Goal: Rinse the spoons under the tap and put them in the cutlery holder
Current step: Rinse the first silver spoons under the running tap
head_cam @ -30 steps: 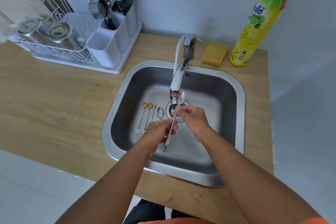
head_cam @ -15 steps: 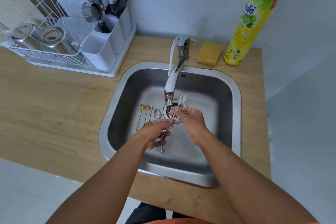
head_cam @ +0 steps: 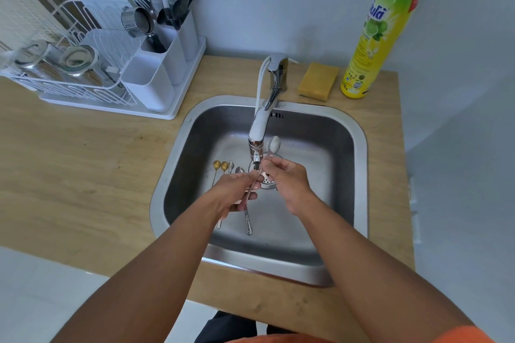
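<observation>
Yellow-green bottle (head_cam: 379,33): blue brand lettering near top, script not legible; "90" possibly near base.

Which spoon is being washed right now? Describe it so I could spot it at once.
Find the steel sink set in the wooden counter, then the tap reaching over it. Just below the spout, both hands, left and right, hold one spoon with its bowl raised beside the spout. The other spoons lie flat on the sink floor.

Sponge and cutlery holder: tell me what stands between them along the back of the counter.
In the head view, only the tap stands between the sponge and the cutlery holder; otherwise bare counter.
</observation>
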